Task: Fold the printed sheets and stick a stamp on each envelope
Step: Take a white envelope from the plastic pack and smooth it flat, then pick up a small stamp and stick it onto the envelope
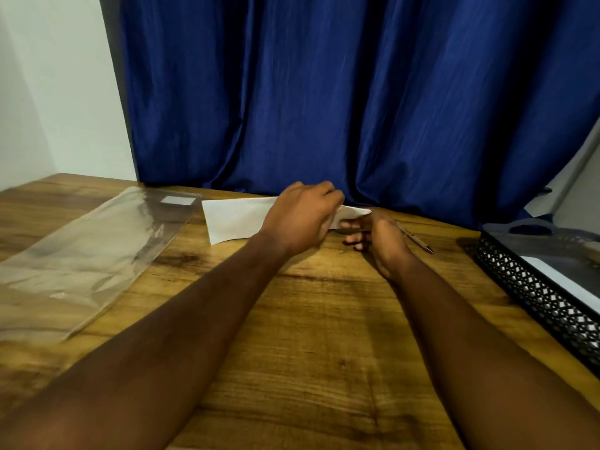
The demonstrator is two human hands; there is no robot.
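The bench [308, 319] is brown wood with dark streaks in the grain. Behind it hangs a big blue curtain [324, 92] with deep folds, and its bottom edge comes down to the back of the bench. Left of the curtain is a plain white wall [65, 92].

The white paper [237, 219] is on the bench just in front of the curtain's bottom edge, about under its middle. It is long and thin. Its long way runs side to side, along the curtain. The left end is wide and lies flat on the wood. The right end gets thin like a point and is lifted a little off the wood.

The left grip [302, 216] is on top of the paper near that right end, with its fingers curled tight around the paper. The right grip [381, 238] is at the pointed tip - its fingers are curled in under the tip and hold it.

A clear plastic sleeve [84, 251] with a small white label [178, 200] lies flat in front of the curtain's left end and stretches away from the curtain. A pen [417, 240] lies in front of the curtain, right of its middle, just past the right grip. A black tray [532, 293] with a holey wall sits near the curtain's right end - white sheets [565, 280] lie inside it.
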